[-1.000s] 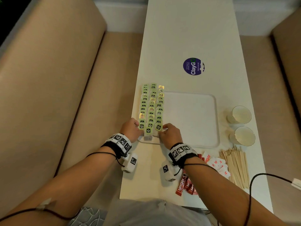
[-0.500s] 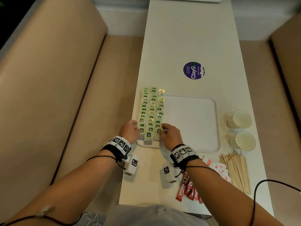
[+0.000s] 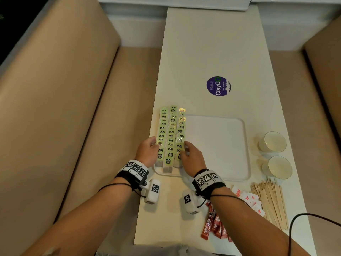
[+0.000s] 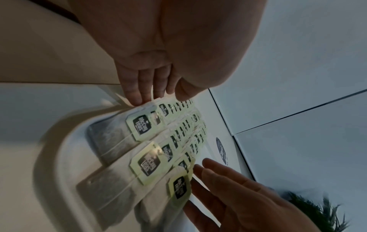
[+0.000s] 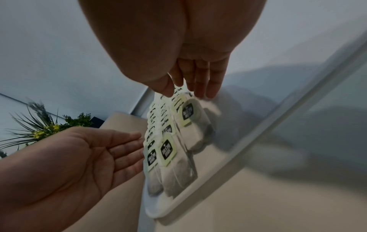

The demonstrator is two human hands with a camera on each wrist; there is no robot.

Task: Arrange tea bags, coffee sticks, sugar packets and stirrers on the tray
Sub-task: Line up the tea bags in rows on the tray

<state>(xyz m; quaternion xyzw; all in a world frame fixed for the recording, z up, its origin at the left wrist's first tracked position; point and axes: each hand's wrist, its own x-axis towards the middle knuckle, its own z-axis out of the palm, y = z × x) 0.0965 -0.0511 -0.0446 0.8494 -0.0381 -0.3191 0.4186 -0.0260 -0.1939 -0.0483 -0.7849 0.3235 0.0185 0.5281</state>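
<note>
**Inspector:** Beige upholstered seating [image 3: 55, 108] flanks a long white bench [image 3: 212, 43] on both sides. A round purple sticker [image 3: 218, 86] lies on the bench beyond a white tray [image 3: 217, 145].

**Clerk:** Location of the tea bags?

**Inspector:** The tea bags [image 3: 171, 133] sit in three overlapping rows along the tray's left portion, their green tags facing up; the far end of the rows reaches past the tray's far rim. The rest of the tray surface is bare.

**Clerk:** And the hands?

**Inspector:** The left hand [image 3: 148, 150] stands at the outer edge of the left row, its fingers [image 4: 139, 87] straight and held together, tips touching the nearest tags. The right hand [image 3: 191, 157] stands at the right row, its fingers [image 5: 200, 78] likewise extended and together, tips against the tags there. Neither hand grips anything. Both wrist views are blurred, so whether the right fingertips press the tags or merely brush them cannot be settled.

**Clerk:** Remaining stock?

**Inspector:** Red coffee sticks [image 3: 214, 226] lie on the bench near its front edge, partly under the right forearm. White sugar packets [image 3: 249, 200] lie just beside them, and a bundle of wooden stirrers [image 3: 271, 202] lies to the right of those. Two paper cups [image 3: 275, 154] stand right of the tray, apart from it.
</note>
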